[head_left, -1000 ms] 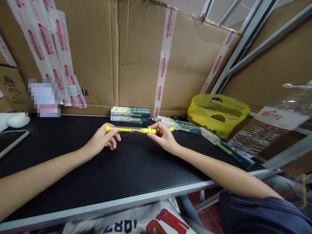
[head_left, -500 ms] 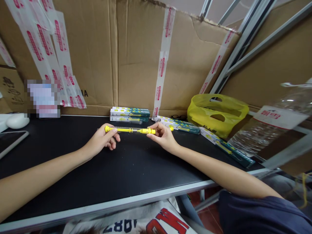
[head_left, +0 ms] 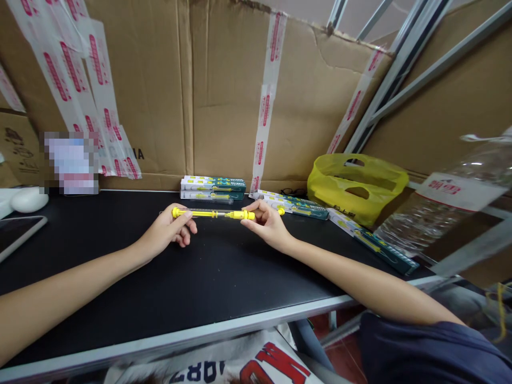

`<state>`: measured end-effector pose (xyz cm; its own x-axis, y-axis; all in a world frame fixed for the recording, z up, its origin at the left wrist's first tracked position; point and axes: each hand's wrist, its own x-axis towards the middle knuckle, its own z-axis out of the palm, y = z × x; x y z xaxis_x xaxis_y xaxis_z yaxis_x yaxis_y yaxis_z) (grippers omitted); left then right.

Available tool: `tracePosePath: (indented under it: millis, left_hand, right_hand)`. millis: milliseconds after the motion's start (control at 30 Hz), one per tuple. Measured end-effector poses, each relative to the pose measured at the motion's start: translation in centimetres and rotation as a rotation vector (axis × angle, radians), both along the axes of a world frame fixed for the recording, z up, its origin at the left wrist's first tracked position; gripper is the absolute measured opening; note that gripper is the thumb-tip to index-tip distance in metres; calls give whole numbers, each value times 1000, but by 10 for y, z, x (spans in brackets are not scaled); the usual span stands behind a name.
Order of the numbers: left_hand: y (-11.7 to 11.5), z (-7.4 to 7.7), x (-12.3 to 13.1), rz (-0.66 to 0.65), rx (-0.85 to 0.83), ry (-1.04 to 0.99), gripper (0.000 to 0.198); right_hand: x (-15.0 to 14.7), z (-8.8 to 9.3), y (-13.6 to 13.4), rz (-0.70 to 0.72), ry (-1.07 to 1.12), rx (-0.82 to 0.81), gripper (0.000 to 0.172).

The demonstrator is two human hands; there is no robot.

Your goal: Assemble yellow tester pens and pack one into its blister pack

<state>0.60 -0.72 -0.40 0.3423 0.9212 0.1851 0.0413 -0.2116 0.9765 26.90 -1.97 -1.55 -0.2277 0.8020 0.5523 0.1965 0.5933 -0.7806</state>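
A long yellow and clear tube-like tool (head_left: 214, 214) is held level just above the black tabletop (head_left: 200, 288). My left hand (head_left: 170, 230) pinches its left end, fingers curled around it. Its right end sits between the closed fingertips of my right hand (head_left: 268, 224), and a short yellow tip pokes out past those fingers. Both forearms rest on the table.
Flat green and white product boxes (head_left: 212, 185) lie along the back, with more boxes (head_left: 296, 205) trailing right. A yellow plastic bag (head_left: 357, 186) sits at the right, a clear plastic bottle (head_left: 444, 202) beyond it. Taped cardboard (head_left: 224, 90) walls the back. A tablet (head_left: 18, 229) lies far left.
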Motion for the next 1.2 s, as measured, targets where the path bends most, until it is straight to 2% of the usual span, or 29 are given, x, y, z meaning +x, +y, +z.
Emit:
tracePosePath:
  millis: [133, 300, 367, 600, 767, 900, 1067, 1200]
  left_hand:
    - [-1, 1, 1, -2, -3, -5, 37]
    - [-1, 2, 1, -1, 3, -9, 39]
    - [-1, 1, 1, -1, 3, -9, 39]
    - [-1, 2, 1, -1, -5, -9, 39]
    - [-2, 3, 2, 6, -11, -16, 39]
    - [-3, 3, 1, 7, -6, -6, 39]
    - [-2, 2, 1, 10, 4, 1, 39]
    - [-1, 1, 1, 6, 7, -2, 39]
  right_hand:
    - [2, 2, 0, -34, -30, 6, 30]
    - [5, 4, 2, -158, -133, 195, 26]
    - [5, 4, 3, -161, -158, 223, 25]
    - [1, -2, 2, -9, -22, 32, 31]
    - [1, 0, 0, -14, -32, -13, 33]
    - [2, 2, 1, -54, -58, 15, 32]
    - [5, 1, 4, -133, -116, 170, 25]
    - [6, -2, 6, -91, -110, 130, 27]
